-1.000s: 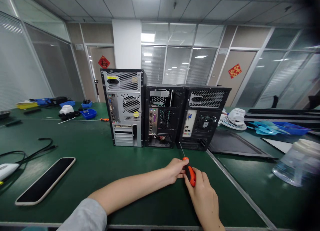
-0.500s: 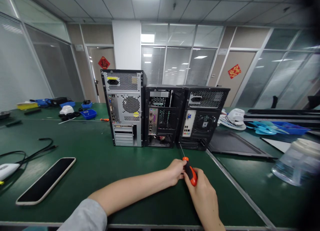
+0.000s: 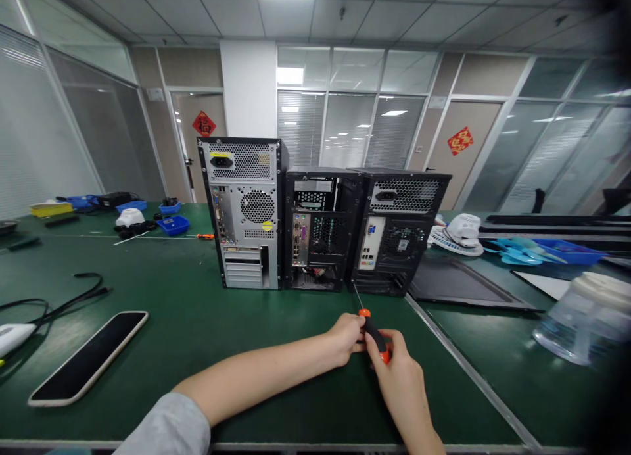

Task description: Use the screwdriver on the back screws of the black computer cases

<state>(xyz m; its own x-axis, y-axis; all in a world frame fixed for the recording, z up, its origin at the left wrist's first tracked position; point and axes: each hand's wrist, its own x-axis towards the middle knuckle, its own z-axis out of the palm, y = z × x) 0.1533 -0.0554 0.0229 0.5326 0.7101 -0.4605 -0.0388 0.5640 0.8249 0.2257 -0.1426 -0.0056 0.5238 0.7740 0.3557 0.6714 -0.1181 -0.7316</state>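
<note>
Three computer cases stand side by side with their backs facing me: a tall silver one (image 3: 241,212), a black middle one (image 3: 320,228) and a black right one (image 3: 397,231). A red and black screwdriver (image 3: 374,333) points up and left, its tip at the lower left corner of the right case. My left hand (image 3: 348,338) is closed round the front of the handle near the shaft. With thumb and fingers, my right hand (image 3: 398,363) grips the rear of the handle.
On the green table (image 3: 197,323) a phone (image 3: 91,356) and cables (image 3: 73,304) lie left. A clear jug (image 3: 584,317), a black panel (image 3: 466,284) and a blue tray (image 3: 566,251) are at the right. Small blue trays (image 3: 173,225) sit at the back left.
My right hand's fingers have shifted round the screwdriver handle, and the handle has turned, showing more black. The left hand and the cases have stayed in place.
</note>
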